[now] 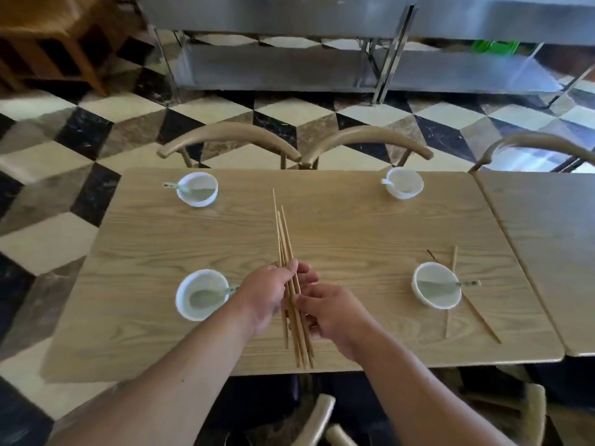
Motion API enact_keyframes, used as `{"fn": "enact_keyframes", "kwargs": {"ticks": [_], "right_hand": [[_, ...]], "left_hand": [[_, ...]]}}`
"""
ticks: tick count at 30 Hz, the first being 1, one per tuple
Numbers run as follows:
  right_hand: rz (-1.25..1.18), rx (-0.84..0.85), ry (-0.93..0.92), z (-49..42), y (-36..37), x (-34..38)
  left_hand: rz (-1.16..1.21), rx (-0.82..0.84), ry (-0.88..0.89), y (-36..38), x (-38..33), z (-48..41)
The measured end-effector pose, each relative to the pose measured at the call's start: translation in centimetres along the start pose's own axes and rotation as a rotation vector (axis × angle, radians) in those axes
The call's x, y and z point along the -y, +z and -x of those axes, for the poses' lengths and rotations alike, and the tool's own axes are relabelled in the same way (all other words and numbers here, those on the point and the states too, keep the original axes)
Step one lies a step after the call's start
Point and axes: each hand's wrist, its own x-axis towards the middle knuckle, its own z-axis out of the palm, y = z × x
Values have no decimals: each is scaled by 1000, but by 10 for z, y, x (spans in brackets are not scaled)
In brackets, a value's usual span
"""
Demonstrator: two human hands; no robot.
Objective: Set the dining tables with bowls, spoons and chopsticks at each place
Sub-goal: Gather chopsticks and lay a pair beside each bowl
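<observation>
Got my left hand [264,296] wrapped round the chopstick bundle [283,239] over the wooden table [354,226] while my right hand [335,313] pinches sticks loose near its end, I'd guess cos only the near-right bowl [436,284] has its 2 laid chopsticks [483,321] and 3 places lack theirs.

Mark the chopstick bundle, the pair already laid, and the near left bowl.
chopstick bundle [282,239]: head view, on the shafts' upper half.
laid pair [483,319]: head view, on the right stick's near half.
near left bowl [180,297]: head view, on its left rim.
</observation>
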Motion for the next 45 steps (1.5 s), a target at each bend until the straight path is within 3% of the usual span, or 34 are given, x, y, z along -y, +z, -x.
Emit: {"fn": "enact_keyframes", "kwargs": {"ticks": [13, 18, 24, 27, 29, 31, 34, 38, 45], "right_hand": [[-176, 39, 44, -34, 65, -27], [-108, -179, 125, -69, 51, -53], [7, -200, 238, -110, 72, -82], [110, -248, 186, -118, 81, -82], [261, -412, 94, -110, 87, -67], [182, -520, -28, -98, 105, -43], [-82, -275, -82, -78, 189, 10], [-90, 153, 0, -54, 348, 67], [-125, 248, 32, -53, 585, 132]], "left_hand": [[-235, -113, 5, -84, 4, 12], [-203, -206, -14, -102, 10, 12], [-178, -155, -65, -127, 13, 5], [-136, -120, -61, -144, 3, 2], [-79, -94, -55, -161, -8, 4], [-25, -74, -48, -182, -21, 10], [6, -53, -6, -238, -54, 32], [71, -35, 49, -345, -110, 77], [-45, -17, 78, -537, -191, 157]]}}
